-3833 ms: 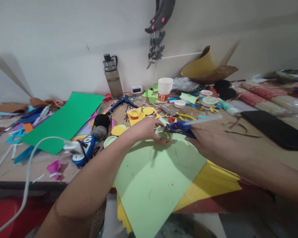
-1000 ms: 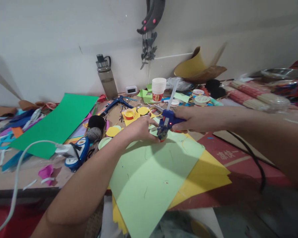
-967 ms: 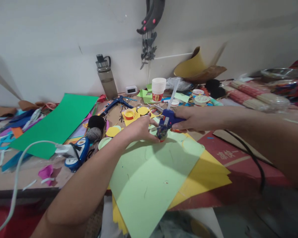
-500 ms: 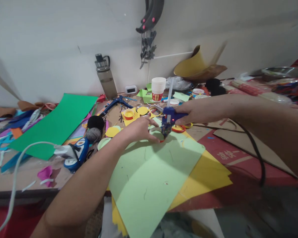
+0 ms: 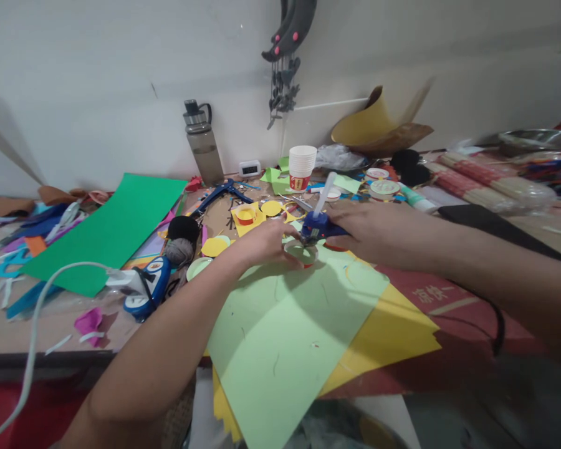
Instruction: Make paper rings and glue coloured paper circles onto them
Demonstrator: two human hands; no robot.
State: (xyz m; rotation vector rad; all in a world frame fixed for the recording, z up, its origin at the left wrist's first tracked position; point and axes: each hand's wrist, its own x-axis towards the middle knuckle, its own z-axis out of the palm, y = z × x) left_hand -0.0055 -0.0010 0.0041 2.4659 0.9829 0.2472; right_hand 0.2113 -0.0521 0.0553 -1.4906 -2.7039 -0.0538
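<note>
In my right hand (image 5: pixel 355 227) is a blue hot glue gun (image 5: pixel 315 226), a clear glue stick jutting up from its back. Its nozzle points down at a short cut paper-cup ring (image 5: pixel 303 254) with a red band low on its side. The ring stands on a light green paper sheet (image 5: pixel 285 324), and green shows inside it. My left hand (image 5: pixel 273 243) curls round the ring's left side, with thumb and fingers touching it. Yellow sheets (image 5: pixel 388 330) lie under the green one.
Behind my hands are a stack of paper cups (image 5: pixel 302 167), a water bottle (image 5: pixel 204 146) and yellow paper circles (image 5: pixel 215 247). A power strip (image 5: pixel 147 290) with a white cable sits at left, near a large green sheet (image 5: pixel 107 231). Wrapped sticks (image 5: pixel 477 181) lie at right.
My right hand has tipped the glue gun so its body lies flatter and its nozzle points toward the ring's far left rim. My left hand stays at the ring. The view has shifted slightly.
</note>
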